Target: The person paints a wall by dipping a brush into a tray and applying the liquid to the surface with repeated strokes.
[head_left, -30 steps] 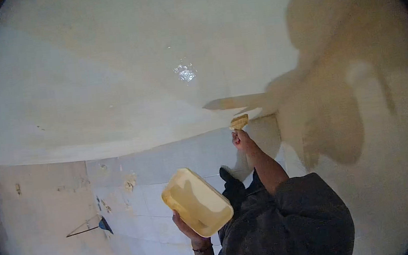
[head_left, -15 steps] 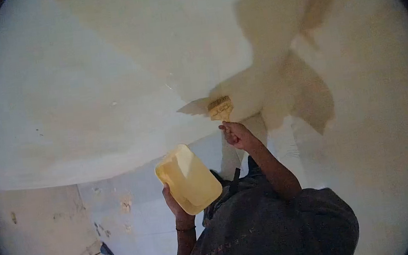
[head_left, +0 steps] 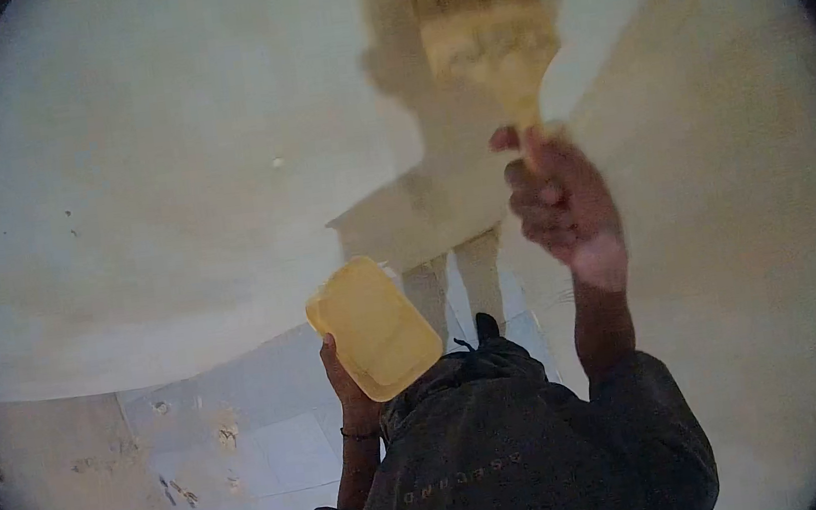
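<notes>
So the right hand (head_left: 568,201) has a wide paintbrush (head_left: 501,58) gripped by the handle, fingers curled around it, raised up high and close to the camera. The brush is pretty blurry, bristle end pointing to the top of the view, and honestly I can't tell if it's touching the wall (head_left: 204,228) behind it. The left hand (head_left: 350,382) has hold of a yellowish plastic tub (head_left: 376,329), thumb at the near side edge, rest of the fingers mostly hidden under it. The tub sits lower than the brush, in front of the body and well apart from it, opening toward the camera; can't really make out what's in there. There's a thin dark bracelet (head_left: 359,432) on that left wrist, and a dark shirt (head_left: 561,449) with lettering across the front. A person-shaped shadow (head_left: 414,219) falls on the wall between the two hands, and pale floor tiles (head_left: 285,455) show lower left.
</notes>
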Demonstrator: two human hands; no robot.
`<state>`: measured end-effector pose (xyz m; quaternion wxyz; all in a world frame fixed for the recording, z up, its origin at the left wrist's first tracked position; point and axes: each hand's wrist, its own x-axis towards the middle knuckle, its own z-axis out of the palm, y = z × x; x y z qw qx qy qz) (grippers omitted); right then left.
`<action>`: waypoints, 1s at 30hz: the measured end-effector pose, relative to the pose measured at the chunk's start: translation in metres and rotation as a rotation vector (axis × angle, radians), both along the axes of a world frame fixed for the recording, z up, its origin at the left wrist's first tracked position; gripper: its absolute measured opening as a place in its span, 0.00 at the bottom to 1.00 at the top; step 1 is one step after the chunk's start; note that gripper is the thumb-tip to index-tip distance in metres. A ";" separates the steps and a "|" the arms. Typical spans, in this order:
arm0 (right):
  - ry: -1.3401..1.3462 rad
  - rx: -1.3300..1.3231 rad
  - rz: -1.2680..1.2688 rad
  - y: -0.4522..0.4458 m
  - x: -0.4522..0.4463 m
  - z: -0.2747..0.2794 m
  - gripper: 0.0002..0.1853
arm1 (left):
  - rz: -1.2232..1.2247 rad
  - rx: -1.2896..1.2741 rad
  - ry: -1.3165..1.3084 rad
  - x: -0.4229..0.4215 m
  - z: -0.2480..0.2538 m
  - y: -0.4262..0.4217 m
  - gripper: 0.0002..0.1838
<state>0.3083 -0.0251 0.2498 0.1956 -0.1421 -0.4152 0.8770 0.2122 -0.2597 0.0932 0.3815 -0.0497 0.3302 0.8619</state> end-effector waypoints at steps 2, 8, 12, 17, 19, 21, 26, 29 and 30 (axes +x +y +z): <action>0.198 0.130 0.057 0.006 -0.012 0.027 0.18 | 0.003 -0.026 -0.002 -0.010 -0.010 -0.005 0.30; 0.747 0.289 0.644 0.072 -0.064 0.128 0.19 | -0.001 -0.134 0.114 -0.025 -0.033 -0.021 0.29; 1.001 -0.619 1.033 0.071 -0.128 0.148 0.21 | 0.015 -0.041 0.005 -0.033 -0.027 -0.029 0.29; 0.762 0.232 0.500 0.055 -0.180 0.154 0.19 | 0.155 -0.081 0.059 -0.063 0.006 -0.035 0.28; 0.662 0.210 0.346 0.044 -0.189 0.128 0.19 | 0.158 -0.120 0.097 -0.068 0.007 -0.037 0.28; 0.565 0.189 0.197 0.039 -0.187 0.091 0.19 | 0.162 -0.042 0.045 -0.065 0.002 -0.037 0.28; 0.368 0.185 0.352 0.034 -0.170 -0.030 0.20 | 0.188 -0.007 0.048 -0.053 -0.002 -0.033 0.27; 0.216 0.143 0.339 0.026 -0.158 -0.106 0.21 | 0.212 0.014 -0.040 -0.052 -0.013 -0.036 0.27; 0.147 0.095 0.314 0.022 -0.153 -0.127 0.22 | 0.224 -0.035 -0.021 -0.053 -0.018 -0.037 0.27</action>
